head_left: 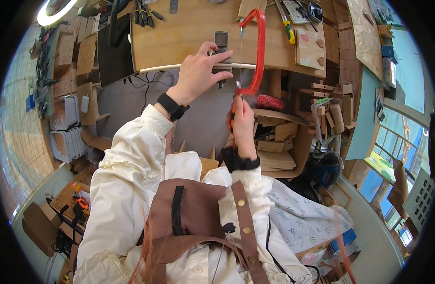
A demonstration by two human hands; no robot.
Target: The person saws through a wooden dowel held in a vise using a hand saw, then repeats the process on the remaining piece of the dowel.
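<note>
Nearest: brown apron (pixel 194 203) worn over white sleeves. Right hand (pixel 243 120) closed around the handle of the red-framed saw (pixel 261 52); saw held upright in view, frame bowed to the right, thin blade crossing the bench edge just right of the dark metal clamp (pixel 221 39). Left hand (pixel 197 71) laid over the clamp at the edge, thumb and forefinger spread apart; firm grip can't be told. Farther, on the wooden bench (pixel 179 40): yellow-green-handled tool (pixel 290 34) at right, black-handled pliers (pixel 144 17) at left.
</note>
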